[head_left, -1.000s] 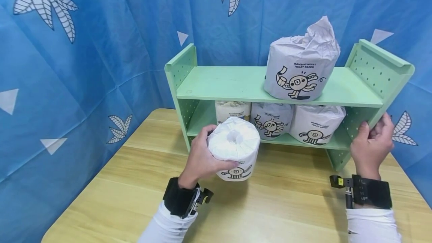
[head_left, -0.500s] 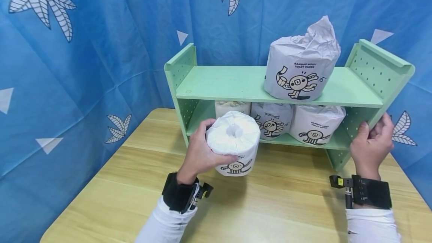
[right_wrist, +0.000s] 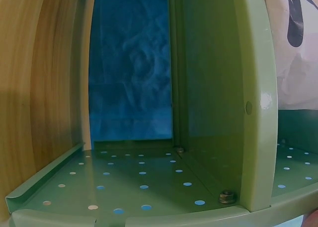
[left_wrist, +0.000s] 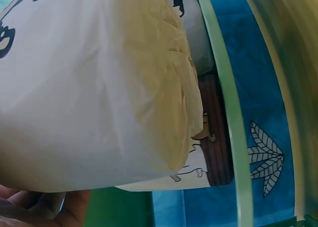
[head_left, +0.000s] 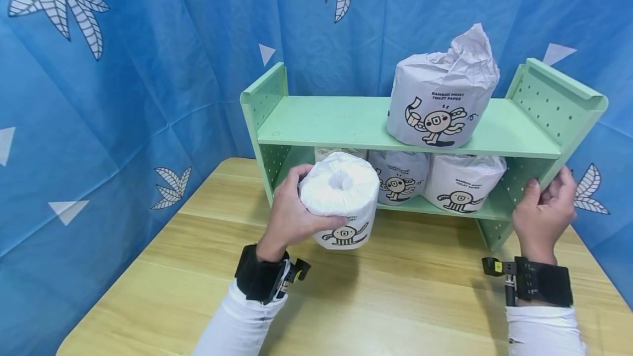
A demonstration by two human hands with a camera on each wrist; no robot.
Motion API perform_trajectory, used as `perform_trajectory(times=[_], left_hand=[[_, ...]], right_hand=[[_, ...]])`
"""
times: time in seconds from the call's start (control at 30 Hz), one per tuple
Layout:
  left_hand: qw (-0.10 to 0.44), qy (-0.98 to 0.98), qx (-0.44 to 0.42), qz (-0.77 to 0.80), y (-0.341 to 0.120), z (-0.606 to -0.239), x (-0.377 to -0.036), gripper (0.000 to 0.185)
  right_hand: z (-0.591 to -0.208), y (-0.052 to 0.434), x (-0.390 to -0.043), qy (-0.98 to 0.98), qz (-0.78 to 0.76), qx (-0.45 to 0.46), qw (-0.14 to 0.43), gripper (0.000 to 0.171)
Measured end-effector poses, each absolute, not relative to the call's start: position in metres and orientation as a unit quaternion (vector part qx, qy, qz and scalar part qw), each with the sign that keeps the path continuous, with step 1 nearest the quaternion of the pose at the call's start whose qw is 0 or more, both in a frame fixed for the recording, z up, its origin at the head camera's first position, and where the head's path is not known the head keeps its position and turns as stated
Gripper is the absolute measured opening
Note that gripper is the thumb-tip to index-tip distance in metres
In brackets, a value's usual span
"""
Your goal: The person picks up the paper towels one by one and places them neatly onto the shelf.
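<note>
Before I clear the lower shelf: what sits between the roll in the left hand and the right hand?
In the head view, two wrapped rolls on the shelf's lower tier.

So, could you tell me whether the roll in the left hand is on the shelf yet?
Not yet: the left hand holds the roll before the lower shelf.

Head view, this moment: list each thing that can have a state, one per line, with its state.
Left hand: grips the held roll, clear of the table.
Held roll: wrapped, core end facing the camera, in front of the lower shelf.
Right hand: holds the rack's right side panel.
Green rack: upright on the wooden table.
Top roll: wrapped, standing on the upper shelf.
Lower-shelf rolls: three, wrapped, side by side.
</note>
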State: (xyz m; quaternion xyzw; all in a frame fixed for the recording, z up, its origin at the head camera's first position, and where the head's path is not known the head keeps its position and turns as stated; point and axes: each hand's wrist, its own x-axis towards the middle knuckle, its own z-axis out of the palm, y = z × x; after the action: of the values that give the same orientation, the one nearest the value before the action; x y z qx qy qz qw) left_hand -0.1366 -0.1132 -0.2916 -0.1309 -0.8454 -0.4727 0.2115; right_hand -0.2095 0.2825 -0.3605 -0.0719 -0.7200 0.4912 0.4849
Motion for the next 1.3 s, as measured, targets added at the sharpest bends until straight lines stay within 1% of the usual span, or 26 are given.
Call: perform_trajectory(times=[0.53, 0.7, 1.0, 1.3], left_hand=[[0.224, -0.823, -0.152, -0.5, -0.115, -0.278, -0.139, 0.092], [0.232, -0.814, -0.151, -0.511, -0.115, -0.275, -0.138, 0.093], [0.263, -0.799, -0.173, -0.513, -0.117, -0.269, -0.138, 0.091], [0.285, -0.786, -0.195, -0.512, -0.118, -0.26, -0.141, 0.09]], right_hand=[[-0.36, 0.28, -0.205, -0.718, 0.496, -0.062, 0.485, 0.043], [-0.36, 0.279, -0.206, -0.717, 0.496, -0.061, 0.486, 0.043], [-0.359, 0.278, -0.209, -0.711, 0.499, -0.066, 0.49, 0.043], [-0.343, 0.266, -0.196, -0.704, 0.506, -0.065, 0.494, 0.042]])
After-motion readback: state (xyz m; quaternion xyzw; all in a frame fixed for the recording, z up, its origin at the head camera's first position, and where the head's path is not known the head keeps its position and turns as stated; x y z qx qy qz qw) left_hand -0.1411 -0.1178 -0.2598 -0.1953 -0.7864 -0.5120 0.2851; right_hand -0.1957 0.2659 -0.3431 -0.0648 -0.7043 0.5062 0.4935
